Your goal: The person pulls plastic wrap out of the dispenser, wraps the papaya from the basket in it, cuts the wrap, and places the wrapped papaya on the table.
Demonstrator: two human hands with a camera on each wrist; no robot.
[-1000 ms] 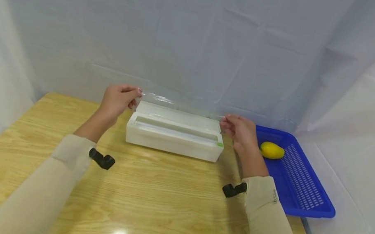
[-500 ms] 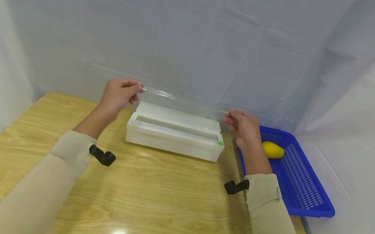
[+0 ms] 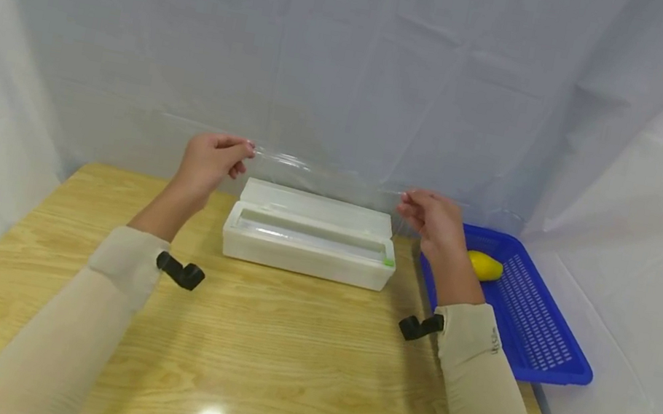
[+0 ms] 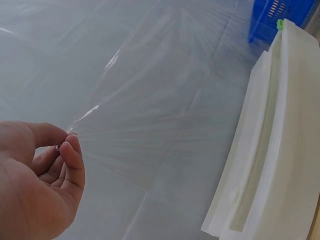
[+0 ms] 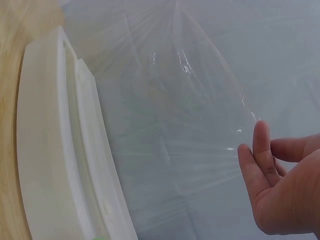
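Between my two raised hands stretches a clear sheet of plastic wrap (image 4: 145, 115), its top edge taut and shiny with creases fanning down from the fingertips. My left hand (image 3: 207, 163) pinches one corner between thumb and index finger. The other corner is pinched by my right hand (image 3: 435, 224), seen closer in the right wrist view with the film (image 5: 185, 100) running from its fingertips. Below and between the hands sits a long white wrap dispenser box (image 3: 305, 260), its lid (image 3: 318, 208) tipped back and a small green piece (image 3: 388, 262) at its right end.
A blue plastic basket (image 3: 549, 334) stands at the table's right edge, with a yellow mango-like fruit (image 3: 486, 267) in it, partly hidden by my right wrist. The wooden table (image 3: 278, 360) ends at a pale sheet backdrop (image 3: 357, 63) behind the box.
Both hands have risen a little, drawing the plastic wrap higher above the box; the right hand has also shifted slightly right. The dispenser box has tilted slightly, showing more of its opening.
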